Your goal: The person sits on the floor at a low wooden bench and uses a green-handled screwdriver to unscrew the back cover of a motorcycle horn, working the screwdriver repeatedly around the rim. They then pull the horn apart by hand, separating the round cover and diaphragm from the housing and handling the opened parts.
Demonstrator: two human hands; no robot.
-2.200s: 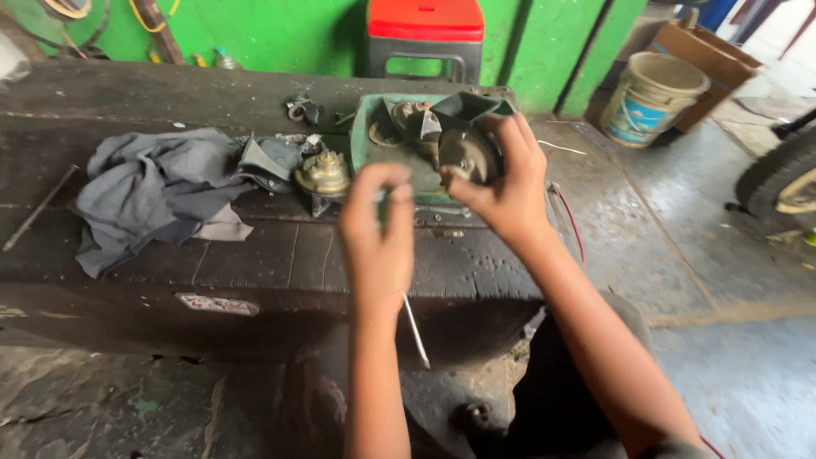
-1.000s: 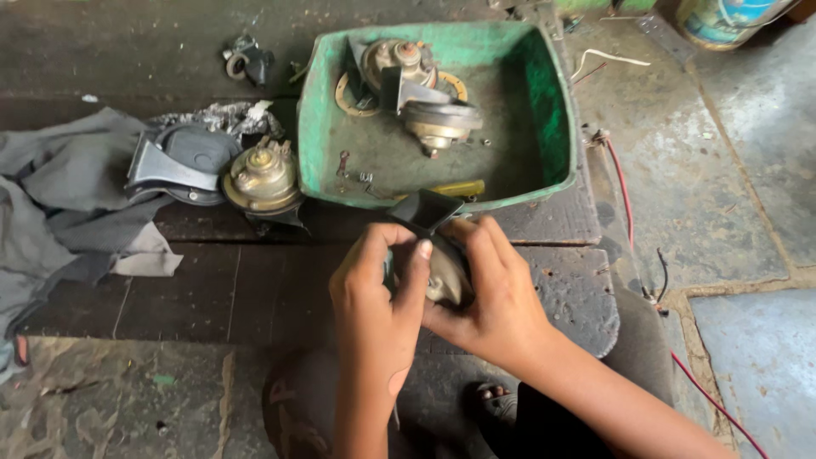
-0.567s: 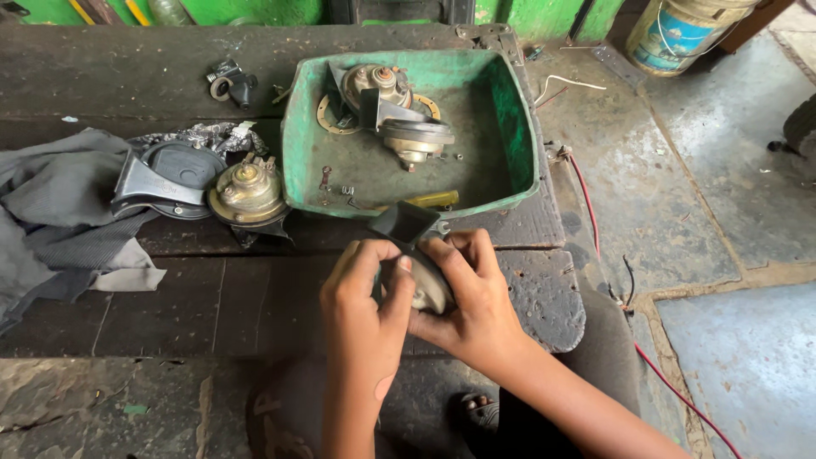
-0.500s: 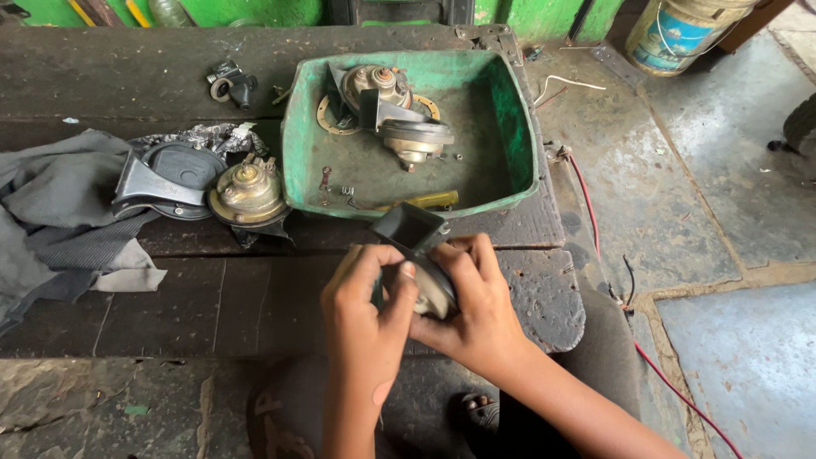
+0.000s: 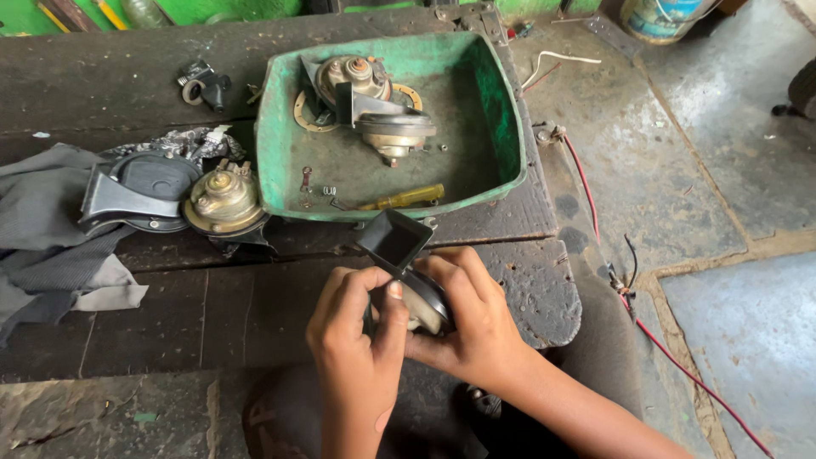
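head | both hands' fingers (image 5: 387, 310) grip black horn (image 5: 399, 255) | its lower body hidden behind them

The horn (image 5: 406, 272) is mostly hidden by both hands. The bucket (image 5: 667, 15) at one o'clock is cut off.

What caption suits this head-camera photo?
Both hands, left and right, grip a black horn before a green tray of parts.
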